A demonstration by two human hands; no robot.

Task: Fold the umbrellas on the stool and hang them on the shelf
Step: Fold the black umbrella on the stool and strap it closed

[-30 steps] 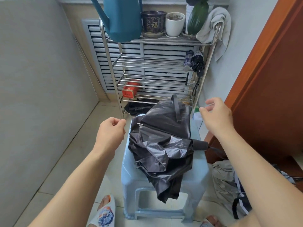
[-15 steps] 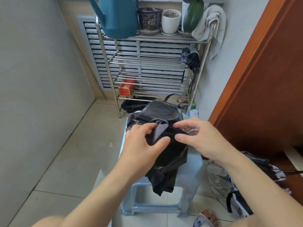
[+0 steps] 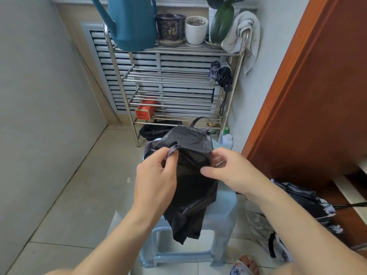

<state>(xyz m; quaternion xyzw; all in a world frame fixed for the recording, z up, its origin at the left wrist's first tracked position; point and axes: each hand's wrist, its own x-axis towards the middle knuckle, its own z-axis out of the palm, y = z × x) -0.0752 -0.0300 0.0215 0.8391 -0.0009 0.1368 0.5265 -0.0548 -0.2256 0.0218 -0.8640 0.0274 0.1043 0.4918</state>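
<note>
Both hands have closed in – left hand (image 3: 156, 175) pinches the black umbrella (image 3: 190, 175) over the stool (image 3: 224, 211).

An umbrella (image 3: 190, 175) lay on a stool (image 3: 224, 211) in front of a metal shelf (image 3: 174, 76), its canopy hanging over the stool's near edge. The left hand (image 3: 156, 179) pinched a strap at the canopy's left side, while the right hand (image 3: 230, 171) touched its right. On the shelf's top tier stood a watering can (image 3: 133, 22) at left, then 2 pots (image 3: 183, 28) and a plant (image 3: 221, 22), with a towel (image 3: 244, 36) draped over the right post. 2 folded umbrellas (image 3: 221, 76) hung at the shelf's right side. A tin (image 3: 146, 111) sat on a lower tier, and another umbrella (image 3: 301, 197) lay on the floor right of the stool.
</note>
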